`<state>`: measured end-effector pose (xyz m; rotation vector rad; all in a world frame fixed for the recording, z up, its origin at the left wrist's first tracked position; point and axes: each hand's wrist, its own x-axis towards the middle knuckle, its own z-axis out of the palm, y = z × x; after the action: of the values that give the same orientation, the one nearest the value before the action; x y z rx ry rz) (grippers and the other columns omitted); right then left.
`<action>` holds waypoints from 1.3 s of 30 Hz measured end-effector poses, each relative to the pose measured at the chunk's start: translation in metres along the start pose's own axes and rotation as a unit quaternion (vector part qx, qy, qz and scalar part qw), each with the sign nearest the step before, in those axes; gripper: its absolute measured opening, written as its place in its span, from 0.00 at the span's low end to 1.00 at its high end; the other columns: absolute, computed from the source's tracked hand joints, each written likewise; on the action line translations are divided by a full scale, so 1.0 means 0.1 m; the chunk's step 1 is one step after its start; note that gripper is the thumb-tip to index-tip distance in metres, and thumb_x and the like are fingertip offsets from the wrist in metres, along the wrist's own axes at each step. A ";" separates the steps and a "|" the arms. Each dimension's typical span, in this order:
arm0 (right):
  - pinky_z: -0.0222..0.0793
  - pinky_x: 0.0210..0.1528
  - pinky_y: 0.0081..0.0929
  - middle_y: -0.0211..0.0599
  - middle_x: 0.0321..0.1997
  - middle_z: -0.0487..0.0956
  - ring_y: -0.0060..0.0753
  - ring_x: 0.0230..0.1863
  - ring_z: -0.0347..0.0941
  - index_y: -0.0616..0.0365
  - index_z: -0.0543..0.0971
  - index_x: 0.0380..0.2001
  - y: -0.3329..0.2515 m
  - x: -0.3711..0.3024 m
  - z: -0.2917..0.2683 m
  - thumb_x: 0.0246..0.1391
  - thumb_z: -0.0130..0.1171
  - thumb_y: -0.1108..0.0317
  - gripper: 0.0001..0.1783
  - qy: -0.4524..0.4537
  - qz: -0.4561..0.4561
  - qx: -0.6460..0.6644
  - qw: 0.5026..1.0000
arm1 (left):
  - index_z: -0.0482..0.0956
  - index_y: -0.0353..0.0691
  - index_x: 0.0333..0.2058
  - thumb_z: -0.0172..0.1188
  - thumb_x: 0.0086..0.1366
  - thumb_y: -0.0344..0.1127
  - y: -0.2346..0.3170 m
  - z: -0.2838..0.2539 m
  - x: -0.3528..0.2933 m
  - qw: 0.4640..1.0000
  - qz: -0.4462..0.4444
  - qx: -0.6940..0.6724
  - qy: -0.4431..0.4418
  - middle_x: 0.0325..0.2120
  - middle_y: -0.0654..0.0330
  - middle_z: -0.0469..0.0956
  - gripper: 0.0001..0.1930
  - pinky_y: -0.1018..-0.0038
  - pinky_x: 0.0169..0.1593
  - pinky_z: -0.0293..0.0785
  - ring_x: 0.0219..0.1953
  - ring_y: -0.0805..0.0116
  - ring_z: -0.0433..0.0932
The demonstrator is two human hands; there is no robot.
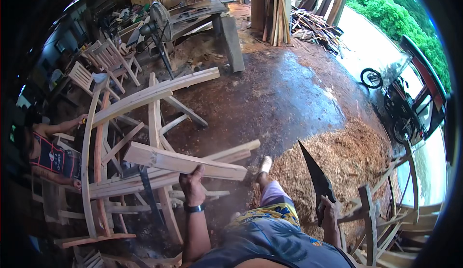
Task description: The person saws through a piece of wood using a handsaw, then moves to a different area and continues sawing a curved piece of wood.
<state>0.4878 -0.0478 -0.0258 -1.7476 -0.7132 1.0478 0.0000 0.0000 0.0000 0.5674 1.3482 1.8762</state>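
Note:
My left hand is closed around a short, thick wooden beam, held level in front of my body. A dark band circles that wrist. On the other side, my right hand grips the handle of a hand saw. Its dark, tapering blade points up and away from me, over the sawdust and apart from the beam. Beyond the held beam, long squared timbers lie across a wooden trestle frame.
At the far left, a person reaches toward the timbers. Wooden chairs, a standing fan and a workbench stand farther back. Sawdust is heaped right of my feet. A motorcycle and wooden frames are at right.

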 end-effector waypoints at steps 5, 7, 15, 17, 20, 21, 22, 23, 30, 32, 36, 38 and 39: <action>0.58 0.18 0.27 0.30 0.12 0.73 0.25 0.12 0.67 0.57 0.77 0.18 -0.30 1.41 0.58 0.51 0.66 0.66 0.13 0.000 0.023 -0.038 0.999 | 0.83 0.33 0.36 0.69 0.62 0.37 -0.36 1.05 0.65 0.998 0.034 0.044 -0.039 0.32 0.62 0.82 0.12 0.70 0.42 0.74 0.36 0.69 0.78; 0.58 0.18 0.26 0.29 0.12 0.72 0.25 0.13 0.68 0.57 0.77 0.19 -0.49 2.17 0.90 0.51 0.66 0.65 0.12 0.006 0.018 -0.031 0.999 | 0.82 0.32 0.34 0.69 0.61 0.37 -0.63 1.58 1.11 0.988 0.086 0.116 -0.049 0.30 0.61 0.82 0.12 0.69 0.42 0.73 0.34 0.69 0.78; 0.57 0.18 0.22 0.24 0.14 0.71 0.19 0.13 0.65 0.57 0.78 0.26 -2.29 4.75 1.64 0.50 0.65 0.67 0.07 -0.149 -0.012 -0.134 0.980 | 0.77 0.37 0.47 0.70 0.60 0.32 -1.64 3.73 2.76 0.995 -0.056 -0.038 0.076 0.40 0.63 0.80 0.18 0.73 0.45 0.74 0.38 0.72 0.78; 0.57 0.18 0.21 0.24 0.15 0.71 0.18 0.14 0.65 0.57 0.78 0.26 -2.68 5.26 1.85 0.50 0.65 0.67 0.07 -0.148 -0.049 -0.148 0.977 | 0.77 0.37 0.48 0.70 0.60 0.31 -1.67 4.04 2.98 0.993 -0.058 -0.056 0.082 0.41 0.62 0.81 0.18 0.72 0.45 0.75 0.40 0.72 0.79; 0.56 0.20 0.21 0.22 0.17 0.71 0.16 0.17 0.64 0.57 0.78 0.30 -3.03 5.92 2.11 0.52 0.66 0.67 0.07 -0.204 -0.069 -0.082 0.973 | 0.78 0.38 0.48 0.69 0.59 0.31 -1.67 4.46 3.30 0.991 -0.074 -0.071 0.084 0.42 0.61 0.82 0.18 0.71 0.46 0.77 0.42 0.70 0.81; 0.56 0.22 0.21 0.22 0.19 0.71 0.15 0.19 0.63 0.57 0.78 0.31 -3.14 6.21 2.21 0.53 0.66 0.68 0.07 -0.236 -0.094 -0.059 0.965 | 0.78 0.37 0.48 0.68 0.59 0.31 -1.70 4.59 3.42 0.990 -0.077 -0.083 0.089 0.42 0.61 0.82 0.18 0.70 0.46 0.78 0.43 0.69 0.81; 0.55 0.22 0.21 0.21 0.20 0.71 0.14 0.20 0.62 0.57 0.78 0.33 -3.18 6.47 2.33 0.54 0.65 0.68 0.07 -0.231 -0.122 -0.070 0.963 | 0.82 0.36 0.47 0.66 0.61 0.32 -1.74 4.70 3.55 0.989 -0.099 -0.069 0.080 0.40 0.60 0.83 0.15 0.74 0.47 0.78 0.44 0.69 0.83; 0.52 0.21 0.20 0.21 0.21 0.71 0.13 0.18 0.60 0.59 0.78 0.36 -3.18 6.69 2.44 0.54 0.65 0.69 0.09 -0.245 -0.080 -0.026 0.966 | 0.85 0.36 0.43 0.65 0.62 0.34 -1.83 4.83 3.67 0.990 -0.084 -0.063 0.096 0.34 0.62 0.83 0.12 0.76 0.43 0.77 0.38 0.72 0.82; 0.50 0.16 0.23 0.23 0.16 0.67 0.15 0.13 0.57 0.63 0.79 0.44 -3.31 8.62 3.13 0.52 0.61 0.69 0.16 -0.211 -0.089 0.027 0.973 | 0.86 0.34 0.45 0.68 0.60 0.33 -2.35 6.12 5.07 0.994 -0.030 0.011 0.106 0.42 0.56 0.86 0.16 0.73 0.45 0.80 0.42 0.69 0.84; 0.53 0.16 0.23 0.24 0.16 0.68 0.16 0.13 0.58 0.63 0.79 0.41 -3.57 9.11 3.24 0.52 0.62 0.69 0.14 -0.197 -0.088 0.025 0.976 | 0.86 0.34 0.42 0.70 0.58 0.33 -2.34 6.64 5.59 0.994 -0.008 0.011 0.111 0.39 0.56 0.86 0.14 0.73 0.43 0.81 0.41 0.69 0.85; 0.57 0.17 0.24 0.26 0.15 0.69 0.17 0.13 0.60 0.62 0.79 0.37 -4.19 9.84 3.52 0.52 0.62 0.70 0.10 -0.175 -0.091 0.019 0.980 | 0.85 0.35 0.34 0.73 0.56 0.32 -2.31 7.75 6.45 0.997 0.031 -0.024 0.064 0.33 0.57 0.86 0.10 0.74 0.36 0.82 0.34 0.68 0.85; 0.59 0.18 0.24 0.27 0.15 0.69 0.18 0.13 0.61 0.61 0.79 0.34 -4.50 10.15 3.70 0.51 0.62 0.70 0.08 -0.168 -0.089 0.015 0.982 | 0.83 0.35 0.39 0.72 0.57 0.30 -2.27 8.25 6.79 0.999 0.017 0.003 0.050 0.35 0.56 0.86 0.12 0.74 0.40 0.81 0.37 0.69 0.85; 0.60 0.18 0.25 0.27 0.15 0.69 0.19 0.13 0.61 0.61 0.79 0.33 -4.64 10.33 3.80 0.51 0.62 0.70 0.07 -0.167 -0.089 0.016 0.982 | 0.83 0.34 0.41 0.72 0.57 0.29 -2.27 8.48 6.95 0.999 0.024 0.007 0.025 0.37 0.55 0.86 0.13 0.73 0.43 0.81 0.38 0.69 0.85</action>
<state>0.6247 1.1384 -0.0161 -1.4642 -1.0350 1.2341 0.2425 1.0923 0.0367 0.5691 1.3925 1.9317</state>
